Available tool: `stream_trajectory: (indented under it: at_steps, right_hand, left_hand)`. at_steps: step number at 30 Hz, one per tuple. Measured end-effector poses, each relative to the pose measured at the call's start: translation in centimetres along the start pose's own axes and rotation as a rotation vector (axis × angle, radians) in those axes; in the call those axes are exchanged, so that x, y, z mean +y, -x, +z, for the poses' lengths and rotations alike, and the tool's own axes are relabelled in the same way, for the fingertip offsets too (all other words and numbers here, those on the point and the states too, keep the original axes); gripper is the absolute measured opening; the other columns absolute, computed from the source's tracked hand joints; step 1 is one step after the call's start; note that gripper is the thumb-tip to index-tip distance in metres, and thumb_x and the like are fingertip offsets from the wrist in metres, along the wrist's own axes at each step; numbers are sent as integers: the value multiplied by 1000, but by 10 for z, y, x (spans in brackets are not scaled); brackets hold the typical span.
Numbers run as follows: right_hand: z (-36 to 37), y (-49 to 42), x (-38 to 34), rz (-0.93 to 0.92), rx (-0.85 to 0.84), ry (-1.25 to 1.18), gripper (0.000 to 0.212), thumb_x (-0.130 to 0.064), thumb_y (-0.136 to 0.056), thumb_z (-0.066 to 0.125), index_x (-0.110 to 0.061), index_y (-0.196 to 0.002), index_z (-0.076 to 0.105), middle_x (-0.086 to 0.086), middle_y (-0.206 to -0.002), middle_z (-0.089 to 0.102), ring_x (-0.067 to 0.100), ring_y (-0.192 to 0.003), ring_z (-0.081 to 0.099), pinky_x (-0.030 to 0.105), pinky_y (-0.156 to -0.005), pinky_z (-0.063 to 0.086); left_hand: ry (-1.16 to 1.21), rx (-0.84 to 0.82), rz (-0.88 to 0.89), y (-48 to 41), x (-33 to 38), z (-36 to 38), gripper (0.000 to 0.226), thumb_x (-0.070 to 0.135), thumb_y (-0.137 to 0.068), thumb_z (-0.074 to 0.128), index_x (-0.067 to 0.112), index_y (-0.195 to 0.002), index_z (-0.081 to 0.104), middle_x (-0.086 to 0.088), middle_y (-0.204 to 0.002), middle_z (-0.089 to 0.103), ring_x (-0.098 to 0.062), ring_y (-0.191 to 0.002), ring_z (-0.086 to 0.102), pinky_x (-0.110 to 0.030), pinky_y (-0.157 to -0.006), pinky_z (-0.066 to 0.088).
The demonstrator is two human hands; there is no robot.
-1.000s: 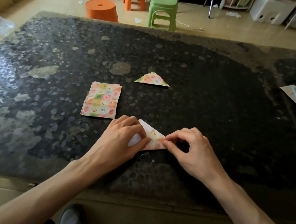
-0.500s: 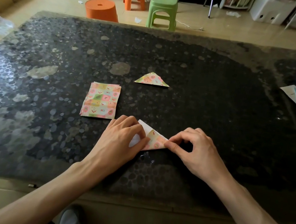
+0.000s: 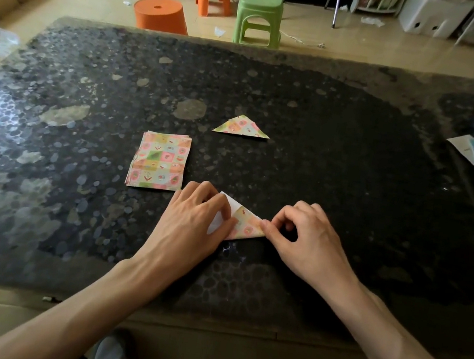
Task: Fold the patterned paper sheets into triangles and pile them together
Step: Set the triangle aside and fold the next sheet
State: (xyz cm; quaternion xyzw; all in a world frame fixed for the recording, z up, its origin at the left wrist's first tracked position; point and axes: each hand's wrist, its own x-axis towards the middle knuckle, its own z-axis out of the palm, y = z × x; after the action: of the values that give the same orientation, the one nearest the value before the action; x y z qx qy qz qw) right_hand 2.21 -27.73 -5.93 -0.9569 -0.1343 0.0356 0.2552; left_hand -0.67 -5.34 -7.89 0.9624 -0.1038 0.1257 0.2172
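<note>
Half a second on, the left hand (image 3: 193, 229) still presses flat on the half-folded sheet (image 3: 247, 226); the right hand (image 3: 307, 244) keeps pinching its corner, barely shifted.

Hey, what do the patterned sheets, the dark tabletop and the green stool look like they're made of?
Patterned sheets: thin matte paper; the half-folded sheet shows a plain white back and a sharp crease.
Tabletop: likely polished stone or a stone-look slab, dark, pebble-speckled, with glossy reflections.
Green stool: moulded plastic, judging by its uniform colour and smooth sheen.
</note>
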Motion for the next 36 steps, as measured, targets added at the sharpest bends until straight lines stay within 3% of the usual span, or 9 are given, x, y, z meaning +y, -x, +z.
stream_trajectory:
  at_steps: [5, 10, 17, 26, 36]
  right_hand:
    - [1, -2, -1, 5, -15, 28, 27, -58, -93, 62, -33, -85, 63, -15, -88, 50, 5, -93, 45, 14, -67, 35]
    - [0, -4, -4, 22, -17, 26, 28, -58, -94, 62, -32, -83, 61, -14, -86, 49, 6, -93, 45, 17, -65, 34]
    - [1, -7, -5, 23, -27, 81, 27, -59, -94, 61, -34, -84, 59, -16, -85, 46, 4, -92, 43, 15, -63, 33]
    - [4, -6, -5, 17, -17, 99, 28, -57, -96, 59, -32, -84, 59, -15, -86, 46, 5, -92, 43, 21, -63, 37]
    - [5, -7, -5, 23, -11, 108, 28, -57, -96, 58, -32, -82, 58, -15, -84, 45, 5, -91, 43, 16, -61, 32]
  left_hand:
    - [32, -18, 18, 2, 0, -2, 22, 38, -94, 68, 30, -114, 61, 11, -109, 53, -14, -102, 50, -34, -90, 45]
    - [23, 21, 104, 5, -4, -2, 20, 33, -99, 63, 28, -112, 77, 9, -109, 62, -16, -101, 58, -39, -85, 51]
    - [-12, -31, 142, 10, -3, -8, 32, 40, -101, 52, 28, -121, 74, 7, -118, 62, -17, -112, 58, -40, -93, 51]
    - [-13, -28, 136, 9, -4, -7, 30, 40, -103, 54, 28, -122, 74, 7, -118, 62, -17, -111, 57, -40, -92, 51]
    - [-2, -39, 129, 8, -5, -9, 31, 41, -100, 57, 29, -122, 75, 6, -118, 62, -18, -111, 57, -41, -92, 51]
